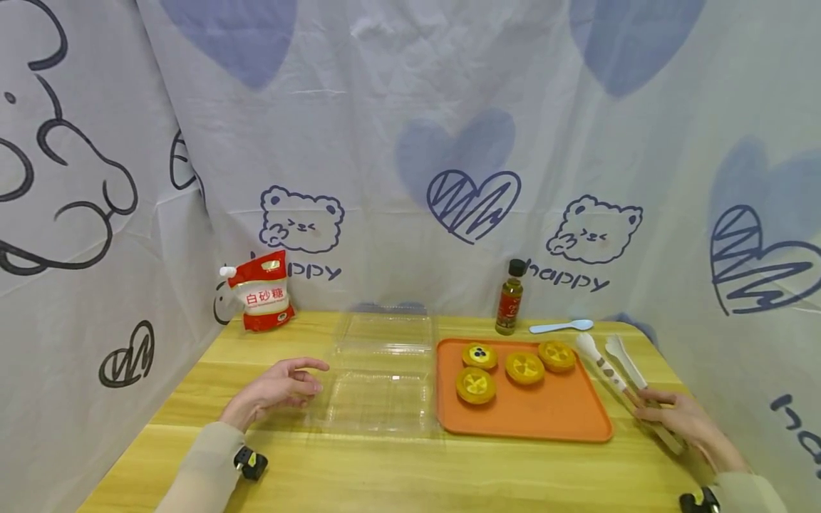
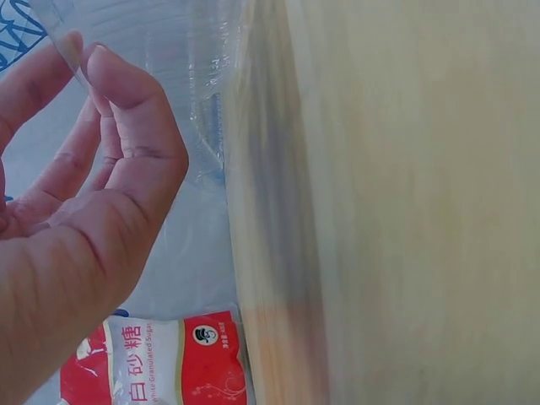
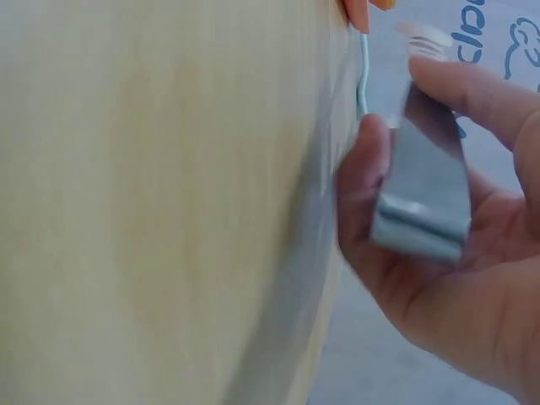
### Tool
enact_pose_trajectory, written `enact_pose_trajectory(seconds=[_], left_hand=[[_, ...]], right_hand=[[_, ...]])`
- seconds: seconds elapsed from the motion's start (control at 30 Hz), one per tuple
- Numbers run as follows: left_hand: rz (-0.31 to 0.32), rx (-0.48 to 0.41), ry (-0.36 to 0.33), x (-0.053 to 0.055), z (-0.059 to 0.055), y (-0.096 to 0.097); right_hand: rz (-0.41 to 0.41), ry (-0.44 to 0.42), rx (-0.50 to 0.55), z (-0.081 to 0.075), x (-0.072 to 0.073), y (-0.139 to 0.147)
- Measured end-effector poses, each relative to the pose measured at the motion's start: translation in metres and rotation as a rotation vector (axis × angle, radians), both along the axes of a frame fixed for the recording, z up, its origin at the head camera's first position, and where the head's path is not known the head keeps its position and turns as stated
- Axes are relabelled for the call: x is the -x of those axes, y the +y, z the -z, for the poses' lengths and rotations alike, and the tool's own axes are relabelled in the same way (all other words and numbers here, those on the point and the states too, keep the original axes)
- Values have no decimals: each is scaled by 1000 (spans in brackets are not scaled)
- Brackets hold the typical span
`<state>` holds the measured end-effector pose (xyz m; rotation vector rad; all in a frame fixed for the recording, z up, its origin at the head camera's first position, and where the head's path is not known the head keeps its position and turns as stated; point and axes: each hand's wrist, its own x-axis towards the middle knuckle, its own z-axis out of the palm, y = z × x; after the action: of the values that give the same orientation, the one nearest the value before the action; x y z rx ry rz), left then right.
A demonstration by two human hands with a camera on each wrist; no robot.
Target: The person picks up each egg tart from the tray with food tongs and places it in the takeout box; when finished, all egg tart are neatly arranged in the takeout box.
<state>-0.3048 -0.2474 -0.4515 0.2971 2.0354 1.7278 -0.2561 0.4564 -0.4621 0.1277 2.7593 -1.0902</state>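
Observation:
My left hand (image 1: 282, 388) is at the left edge of an opened clear plastic clamshell box (image 1: 378, 399), its fingers loosely bent and apart. In the left wrist view the clear box (image 2: 160, 51) overlaps the fingertips. At the right, my right hand (image 1: 683, 420) holds tongs (image 1: 622, 385) with pale tips and a metal bend. The right wrist view shows the metal bend of the tongs (image 3: 426, 177) between thumb and fingers. Between the hands lies an orange tray (image 1: 532, 424) bearing several egg tarts (image 1: 524, 368), one topped with dark berries.
A red and white bag of white sugar (image 1: 266, 296) stands at the back left. Behind the tray are a small bottle with a black cap (image 1: 510, 299) and a pale blue spoon (image 1: 561, 326). A printed curtain (image 1: 385, 249) borders the wooden table (image 1: 359, 477).

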Motion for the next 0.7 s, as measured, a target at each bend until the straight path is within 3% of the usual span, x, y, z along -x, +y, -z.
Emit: enact_pose_trajectory(seconds=[0.2, 0.37, 0.57, 0.7], left_hand=[[25, -9, 12, 2, 0, 0], [34, -2, 22, 5, 1, 0], [38, 24, 42, 7, 1, -1], [38, 38, 48, 6, 1, -1]], right_hand=[[56, 125, -46, -3, 1, -4], [98, 174, -55, -5, -1, -10], [75, 155, -43, -10, -3, -19], [39, 207, -62, -10, -3, -24]])
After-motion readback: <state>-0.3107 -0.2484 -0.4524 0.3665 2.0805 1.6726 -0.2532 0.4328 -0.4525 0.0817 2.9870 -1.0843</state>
